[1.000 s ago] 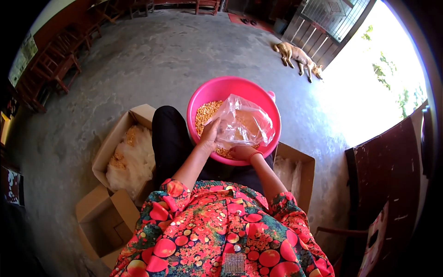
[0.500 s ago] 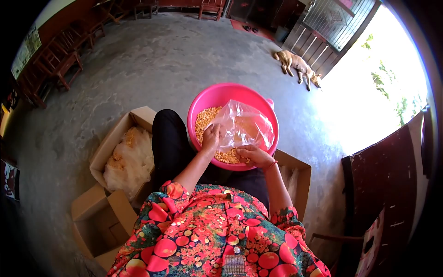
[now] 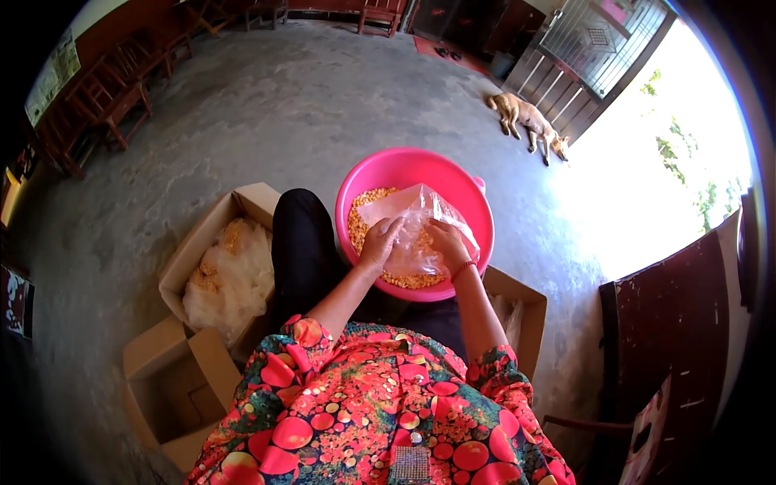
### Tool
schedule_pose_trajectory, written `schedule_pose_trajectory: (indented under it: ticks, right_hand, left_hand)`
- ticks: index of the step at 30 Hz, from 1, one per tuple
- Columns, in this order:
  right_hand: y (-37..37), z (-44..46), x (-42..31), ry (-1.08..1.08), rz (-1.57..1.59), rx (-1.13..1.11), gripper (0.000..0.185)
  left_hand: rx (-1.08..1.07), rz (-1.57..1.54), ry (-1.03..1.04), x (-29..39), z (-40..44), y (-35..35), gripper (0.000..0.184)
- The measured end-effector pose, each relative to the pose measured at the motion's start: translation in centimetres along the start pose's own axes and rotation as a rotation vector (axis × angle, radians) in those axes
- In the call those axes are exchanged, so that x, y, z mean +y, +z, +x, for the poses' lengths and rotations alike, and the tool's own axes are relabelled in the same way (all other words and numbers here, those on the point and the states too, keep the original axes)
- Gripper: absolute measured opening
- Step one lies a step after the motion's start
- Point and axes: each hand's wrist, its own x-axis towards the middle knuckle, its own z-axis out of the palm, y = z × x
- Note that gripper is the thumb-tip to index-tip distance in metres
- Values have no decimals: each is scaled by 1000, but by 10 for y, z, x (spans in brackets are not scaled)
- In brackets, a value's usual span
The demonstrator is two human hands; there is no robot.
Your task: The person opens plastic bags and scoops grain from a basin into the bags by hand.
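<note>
A pink basin (image 3: 477, 194) sits at my lap with loose yellow kernels (image 3: 358, 226) inside, mostly along its left and near sides. Over them lies a clear plastic bag (image 3: 416, 250), with some kernels showing through it. My left hand (image 3: 380, 242) is closed on the bag's left edge. On the right, my right hand (image 3: 449, 245), with a red band at the wrist, grips the bag's upper right part; its fingertips are partly hidden by the plastic.
Left of my leg stands a cardboard box (image 3: 190, 242) of filled clear bags, with an open box (image 3: 145, 356) nearer me. Another box (image 3: 533, 323) is at right. A dog (image 3: 525, 117) lies by the door. Wooden chairs (image 3: 109, 101) line the left wall.
My right hand has moved from the basin's near rim up to the bag's right side and has taken hold there. My left hand stays on the bag, which now lies lower and flatter.
</note>
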Motion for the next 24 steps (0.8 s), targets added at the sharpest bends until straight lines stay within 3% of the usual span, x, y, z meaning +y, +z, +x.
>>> schedule_pose_trajectory:
  ticks: [1, 2, 4, 5, 6, 8, 10, 11, 12, 14, 18, 20, 22, 24]
  right_hand:
    - [-1, 9, 9, -161, -107, 38, 32]
    - [-10, 15, 18, -162, -109, 39, 32]
    - [-14, 0, -10, -193, -229, 89, 34]
    - [-26, 19, 12, -306, -277, 172, 38]
    - [-33, 19, 10, -484, -421, 254, 40]
    - [-43, 7, -17, -390, -553, 369, 41]
    - [-46, -15, -51, -430, -574, 375, 43]
    - [-52, -1, -40, -828, -578, 446, 33]
    - [-51, -6, -43, -827, -578, 449, 33]
    - [-52, -19, -52, -167, -97, -216, 23]
    - [-28, -43, -43, 70, -300, -616, 24]
    - [-7, -44, -23, 107, -399, -730, 24]
    - [8, -36, 15, -39, -533, -691, 24]
    - [23, -14, 58, -472, -961, -548, 28]
  left_hand:
    - [-4, -24, 11, 3, 0, 3, 20]
    - [-4, -26, 11, -3, 1, 6, 20]
    - [-93, -10, 205, -25, 4, 7, 25]
    - [-91, 237, 178, -33, 5, 1, 22]
    - [-91, 238, 178, -35, 6, -3, 22]
    - [-102, 425, 80, -38, 6, -7, 15]
    - [-82, 372, 109, -29, 3, -8, 12]
    - [-61, 318, 140, -24, 1, -7, 10]
    - [-64, 319, 139, -25, 0, -5, 10]
    - [-7, 157, 190, -26, 0, -1, 12]
    - [-77, 155, 109, -24, 0, -2, 16]
    - [-115, 244, 146, -34, 4, -5, 16]
    - [-127, 236, 108, -25, -1, -2, 16]
    - [-146, 232, 67, -17, -5, -1, 16]
